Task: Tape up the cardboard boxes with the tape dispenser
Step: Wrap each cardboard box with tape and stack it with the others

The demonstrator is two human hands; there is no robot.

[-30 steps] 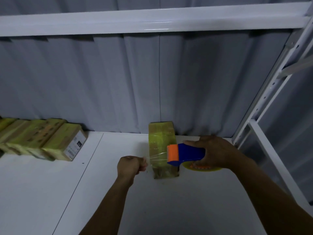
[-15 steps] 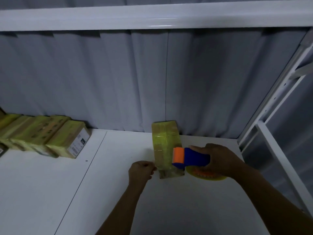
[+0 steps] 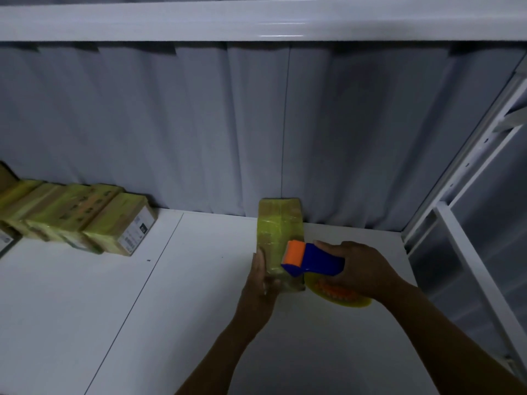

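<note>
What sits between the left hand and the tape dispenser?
Head view: the yellow-taped cardboard box lies between them; the left hand presses its left side, and the tape dispenser, gripped by the right hand, is at its right.

Dim light; grey pleated curtain [image 3: 171, 124] behind white desk [image 3: 85, 309]; white beam [image 3: 256, 21] overhead; white rack frame [image 3: 456, 178] at right.

Site entry, as I read it: stockroom or packing bay in white metal racking; shelf board [image 3: 85, 309] beneath my left hand [image 3: 259, 283]; row of taped boxes [image 3: 85, 220] well to its left; beam [image 3: 256, 21] overhead; grey curtain [image 3: 171, 124] beyond; perforated upright [image 3: 467, 166] right of my right hand [image 3: 368, 272].
</note>
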